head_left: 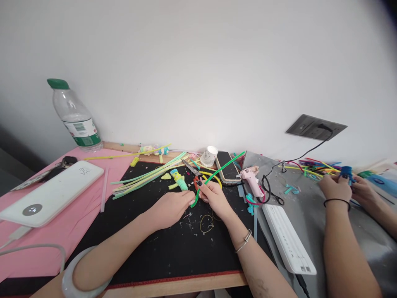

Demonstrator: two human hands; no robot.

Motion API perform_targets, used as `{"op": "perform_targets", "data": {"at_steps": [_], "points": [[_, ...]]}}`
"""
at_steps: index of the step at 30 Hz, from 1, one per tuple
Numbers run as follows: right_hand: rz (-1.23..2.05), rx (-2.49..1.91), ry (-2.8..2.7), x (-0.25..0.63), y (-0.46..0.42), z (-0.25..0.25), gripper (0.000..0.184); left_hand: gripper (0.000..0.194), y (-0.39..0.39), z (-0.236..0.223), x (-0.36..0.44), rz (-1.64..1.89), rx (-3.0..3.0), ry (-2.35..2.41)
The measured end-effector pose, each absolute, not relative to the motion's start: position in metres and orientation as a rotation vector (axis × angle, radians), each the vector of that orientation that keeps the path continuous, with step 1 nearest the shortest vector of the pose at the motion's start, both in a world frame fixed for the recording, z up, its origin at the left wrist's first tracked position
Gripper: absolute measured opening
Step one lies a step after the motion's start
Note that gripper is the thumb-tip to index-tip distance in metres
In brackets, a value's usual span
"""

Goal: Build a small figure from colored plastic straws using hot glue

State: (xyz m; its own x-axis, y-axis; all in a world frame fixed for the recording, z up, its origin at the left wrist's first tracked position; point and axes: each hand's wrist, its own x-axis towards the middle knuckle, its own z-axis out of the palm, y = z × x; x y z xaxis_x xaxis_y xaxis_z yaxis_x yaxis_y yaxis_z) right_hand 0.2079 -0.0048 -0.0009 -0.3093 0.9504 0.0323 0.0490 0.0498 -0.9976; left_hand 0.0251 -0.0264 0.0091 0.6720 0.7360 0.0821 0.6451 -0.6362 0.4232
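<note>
Nearer the wearer than the paper cup [209, 156], the green pipe cleaner [223, 169] is pinched low, the left hand [175, 207] closed at its bent end, the right hand [215, 198] nearer the long length slanting away past the cup's right.

Left forearm [124, 244]: enters from 8 o'clock, slanting toward 2 o'clock
Left hand [173, 209]: back up, fingers closed together, tips pinched toward 3 o'clock
Right forearm [252, 258]: enters from 5 o'clock, slanting toward 11 o'clock, a dark mark on its skin
Right hand [215, 198]: thumb uppermost, dark nail showing, grip closed toward 10 o'clock
Spacing: fingertips near each other
</note>
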Motion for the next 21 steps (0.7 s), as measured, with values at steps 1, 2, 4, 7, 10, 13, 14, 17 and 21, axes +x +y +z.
{"op": "perform_targets", "data": {"at_steps": [1,2,4,7,10,13,14,17,21], "points": [[1.375,-1.058,-1.483,0.2084,-0.0042,-0.002,0.049,0.022,-0.0262,0.0091,0.0249,0.358,2.523,1.095],[1.378,-1.059,-1.464,0.209,-0.0037,-0.0027,0.049,0.022,-0.026,0.0092,0.0248,0.365,2.518,1.102],[1.39,-1.055,-1.431,0.2099,-0.0031,-0.0034,0.049,0.021,-0.026,0.0096,0.0247,0.376,2.51,1.102],[1.402,-1.05,-1.42,0.2102,-0.0034,-0.0022,0.049,0.021,-0.0268,0.0105,0.025,0.384,2.499,1.087],[1.395,-1.054,-1.439,0.2093,-0.0045,0.0001,0.05,0.021,-0.0277,0.0111,0.0252,0.384,2.485,1.081],[1.391,-1.056,-1.461,0.2084,-0.0056,0.0019,0.049,0.022,-0.0274,0.0098,0.0248,0.378,2.49,1.081],[1.39,-1.056,-1.47,0.2082,-0.0057,0.002,0.049,0.022,-0.0271,0.0089,0.0247,0.376,2.496,1.078],[1.392,-1.059,-1.494,0.2085,-0.0055,0.0008,0.049,0.022,-0.0261,0.006,0.0247,0.377,2.52,1.068],[1.377,-1.048,-1.496,0.2098,-0.0041,-0.002,0.047,0.024,-0.0254,0.0047,0.0249,0.42,2.517,1.094]]}}
